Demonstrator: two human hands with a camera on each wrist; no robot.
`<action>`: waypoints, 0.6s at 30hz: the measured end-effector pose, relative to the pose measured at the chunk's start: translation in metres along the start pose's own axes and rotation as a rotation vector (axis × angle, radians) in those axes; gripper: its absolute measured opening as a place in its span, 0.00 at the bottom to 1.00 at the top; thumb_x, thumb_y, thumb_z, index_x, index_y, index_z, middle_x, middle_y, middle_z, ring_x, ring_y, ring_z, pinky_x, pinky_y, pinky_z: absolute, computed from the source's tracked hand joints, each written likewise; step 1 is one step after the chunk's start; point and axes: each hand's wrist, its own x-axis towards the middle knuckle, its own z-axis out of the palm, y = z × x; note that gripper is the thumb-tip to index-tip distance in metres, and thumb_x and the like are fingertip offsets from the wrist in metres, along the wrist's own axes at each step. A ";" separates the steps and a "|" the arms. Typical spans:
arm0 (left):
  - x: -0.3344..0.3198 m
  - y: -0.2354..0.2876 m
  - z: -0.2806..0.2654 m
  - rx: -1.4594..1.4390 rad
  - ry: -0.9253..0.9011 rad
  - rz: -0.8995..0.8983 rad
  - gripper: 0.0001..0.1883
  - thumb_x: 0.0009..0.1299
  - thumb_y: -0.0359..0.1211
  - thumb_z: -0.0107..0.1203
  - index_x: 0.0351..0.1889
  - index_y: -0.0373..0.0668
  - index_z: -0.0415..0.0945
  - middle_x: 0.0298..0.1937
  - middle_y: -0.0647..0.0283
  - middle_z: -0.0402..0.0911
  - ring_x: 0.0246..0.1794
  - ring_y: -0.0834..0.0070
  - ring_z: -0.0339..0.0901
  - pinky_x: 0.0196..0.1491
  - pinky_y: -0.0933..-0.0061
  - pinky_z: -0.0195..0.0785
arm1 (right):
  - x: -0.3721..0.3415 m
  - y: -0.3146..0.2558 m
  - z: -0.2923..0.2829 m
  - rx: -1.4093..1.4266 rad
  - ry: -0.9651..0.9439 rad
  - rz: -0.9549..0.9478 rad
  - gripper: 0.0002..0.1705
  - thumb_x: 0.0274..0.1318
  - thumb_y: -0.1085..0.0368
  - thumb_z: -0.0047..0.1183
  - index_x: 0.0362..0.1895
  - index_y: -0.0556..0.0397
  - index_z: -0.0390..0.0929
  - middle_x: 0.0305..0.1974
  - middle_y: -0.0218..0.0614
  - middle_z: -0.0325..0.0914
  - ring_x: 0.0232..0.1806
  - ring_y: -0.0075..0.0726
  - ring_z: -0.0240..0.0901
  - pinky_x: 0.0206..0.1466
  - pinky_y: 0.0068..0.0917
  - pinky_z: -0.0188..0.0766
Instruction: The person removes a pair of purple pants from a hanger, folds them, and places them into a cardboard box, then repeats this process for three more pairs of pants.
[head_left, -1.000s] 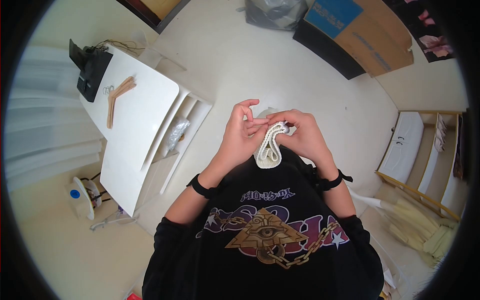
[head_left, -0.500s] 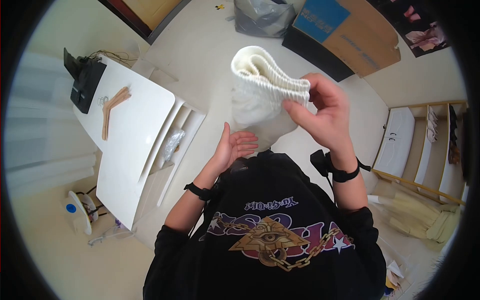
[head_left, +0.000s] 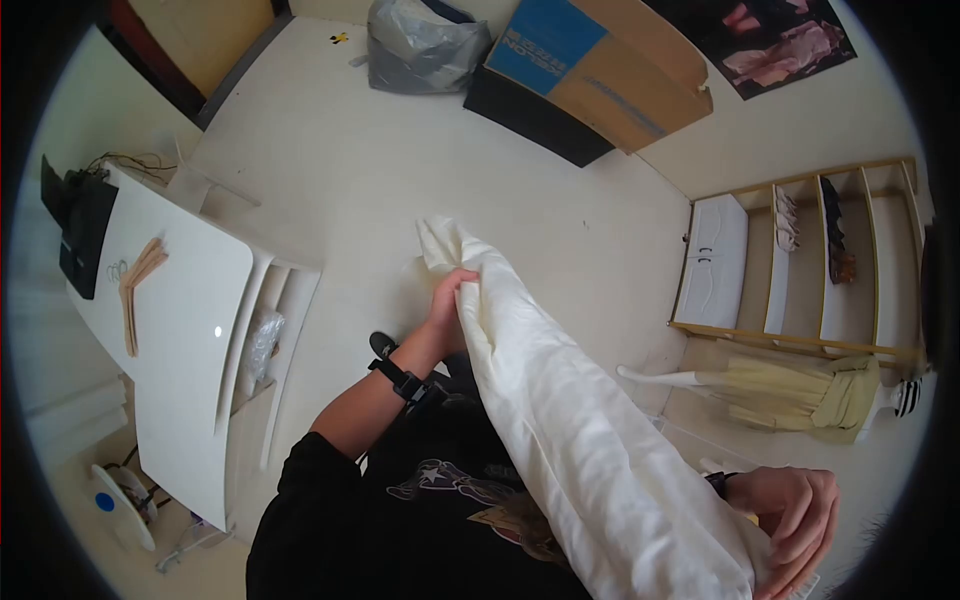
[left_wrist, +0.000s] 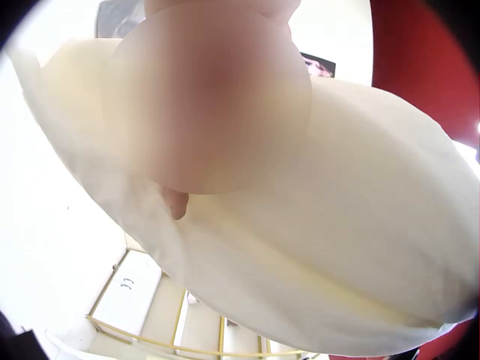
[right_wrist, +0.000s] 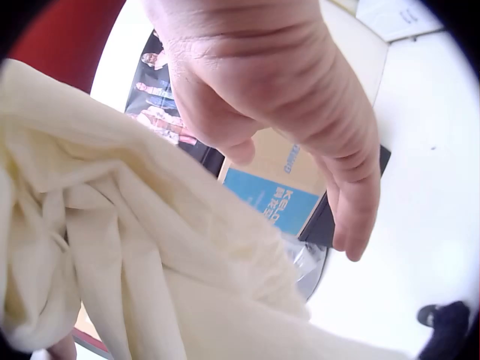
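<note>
A long cream-white cloth (head_left: pixel 600 430) slants across the head view from upper middle to lower right, in front of the black shirt. Its gathered upper end is gripped by my left hand (head_left: pixel 447 312), thumb lying over the fabric. My right hand (head_left: pixel 795 520) is beside the cloth's lower end, fingers loosely bent. In the right wrist view that hand (right_wrist: pixel 277 90) has fingers reaching down, apart from the bunched cloth (right_wrist: pixel 150 240). The left wrist view shows the cloth (left_wrist: pixel 360 202) spread wide, one fingertip (left_wrist: pixel 178 204) against it and most of the hand blurred.
On the left stands a white desk (head_left: pixel 190 390) with wooden hangers (head_left: pixel 130 300). A grey bag (head_left: pixel 425 50) and a cardboard box (head_left: pixel 630 85) are at the back. To the right are a shelf unit (head_left: pixel 715 262) and a mannequin in a yellow garment (head_left: pixel 800 395).
The cloth has gone from bunched in my right hand to stretched lengthwise. My left hand has taken hold of it, and my right hand has moved down and right. The view has shifted right.
</note>
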 end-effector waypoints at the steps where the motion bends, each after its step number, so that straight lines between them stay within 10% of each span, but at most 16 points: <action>1: 0.004 -0.007 0.013 0.015 -0.005 -0.014 0.32 0.70 0.50 0.52 0.64 0.34 0.78 0.58 0.50 0.85 0.58 0.52 0.82 0.70 0.52 0.72 | 0.006 -0.003 0.002 -0.019 0.008 0.000 0.18 0.81 0.69 0.42 0.59 0.57 0.85 0.56 0.52 0.89 0.52 0.52 0.89 0.59 0.39 0.87; 3: 0.012 -0.021 0.042 0.181 -0.145 -0.065 0.29 0.68 0.43 0.52 0.61 0.32 0.79 0.57 0.50 0.86 0.57 0.54 0.83 0.68 0.55 0.74 | 0.013 -0.011 -0.001 0.308 0.476 0.044 0.17 0.64 0.75 0.57 0.24 0.47 0.92 0.32 0.26 0.94 0.27 0.23 0.76 0.32 0.17 0.71; 7: 0.015 -0.031 0.099 0.138 -0.333 -0.199 0.27 0.68 0.34 0.49 0.63 0.28 0.78 0.58 0.49 0.86 0.57 0.55 0.85 0.66 0.56 0.77 | -0.027 -0.030 -0.096 0.234 0.863 0.080 0.07 0.71 0.67 0.56 0.37 0.50 0.85 0.36 0.24 0.88 0.31 0.26 0.74 0.24 0.21 0.75; 9: 0.020 -0.034 0.104 0.161 -0.415 -0.296 0.29 0.67 0.31 0.48 0.66 0.27 0.77 0.61 0.48 0.85 0.57 0.56 0.86 0.66 0.57 0.79 | -0.068 -0.042 -0.181 0.222 0.825 0.485 0.10 0.76 0.64 0.53 0.53 0.48 0.85 0.52 0.29 0.87 0.45 0.32 0.79 0.48 0.34 0.84; 10: 0.007 -0.030 0.123 0.195 -0.458 -0.324 0.30 0.67 0.31 0.48 0.67 0.27 0.77 0.62 0.48 0.85 0.58 0.56 0.86 0.66 0.57 0.79 | -0.105 -0.022 -0.193 -0.356 0.948 0.484 0.16 0.75 0.62 0.55 0.61 0.52 0.82 0.56 0.34 0.87 0.54 0.35 0.81 0.58 0.35 0.81; 13: -0.001 -0.031 0.131 0.107 -0.648 -0.398 0.27 0.72 0.29 0.48 0.68 0.28 0.77 0.66 0.49 0.84 0.61 0.60 0.85 0.66 0.59 0.79 | -0.111 0.044 -0.227 -0.036 1.331 0.803 0.21 0.74 0.61 0.60 0.61 0.63 0.81 0.56 0.43 0.87 0.55 0.35 0.85 0.64 0.33 0.80; 16: -0.001 -0.026 0.117 0.357 -0.621 -0.057 0.21 0.85 0.30 0.46 0.68 0.26 0.78 0.65 0.52 0.86 0.60 0.64 0.86 0.63 0.63 0.80 | -0.215 0.093 -0.270 -0.140 1.323 1.087 0.14 0.72 0.61 0.63 0.47 0.63 0.85 0.46 0.43 0.89 0.42 0.34 0.87 0.49 0.31 0.85; 18: 0.011 -0.025 0.115 0.391 -0.637 0.026 0.21 0.83 0.31 0.47 0.66 0.26 0.78 0.63 0.51 0.87 0.59 0.63 0.86 0.62 0.62 0.80 | -0.276 0.122 -0.264 -0.110 1.349 1.317 0.20 0.72 0.62 0.62 0.55 0.70 0.83 0.49 0.49 0.89 0.46 0.39 0.88 0.51 0.35 0.86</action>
